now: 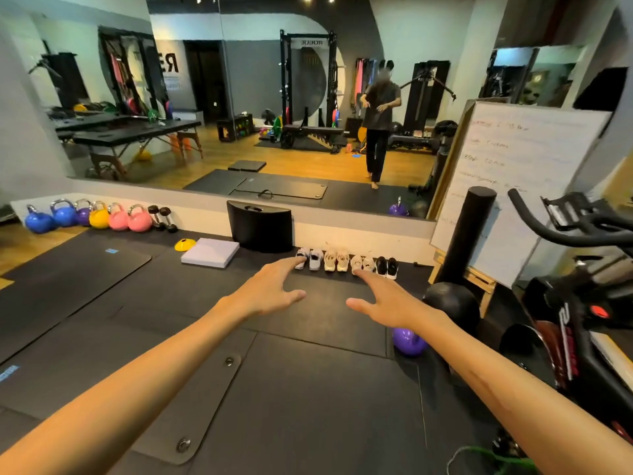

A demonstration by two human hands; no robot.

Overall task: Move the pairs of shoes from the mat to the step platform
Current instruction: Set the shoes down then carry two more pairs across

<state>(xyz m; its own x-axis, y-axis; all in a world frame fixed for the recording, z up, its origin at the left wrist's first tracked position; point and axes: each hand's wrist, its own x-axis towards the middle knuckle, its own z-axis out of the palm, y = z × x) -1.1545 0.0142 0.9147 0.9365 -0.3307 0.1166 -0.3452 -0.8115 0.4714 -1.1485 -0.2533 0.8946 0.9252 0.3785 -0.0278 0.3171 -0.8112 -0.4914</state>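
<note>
On black rubber mat [308, 389]: shoes [346, 260] in row; L hand [270, 286], R hand [387, 303] splayed, empty.

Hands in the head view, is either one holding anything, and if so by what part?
Nothing is held. The left hand and right hand are open, fingers spread, reaching toward the row of shoes on the mat.

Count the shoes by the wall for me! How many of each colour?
Grey-white shoes: 2
Cream shoes: 2
White shoes: 2
Black shoes: 2
Total: 8 shoes, making 4 pairs
</note>
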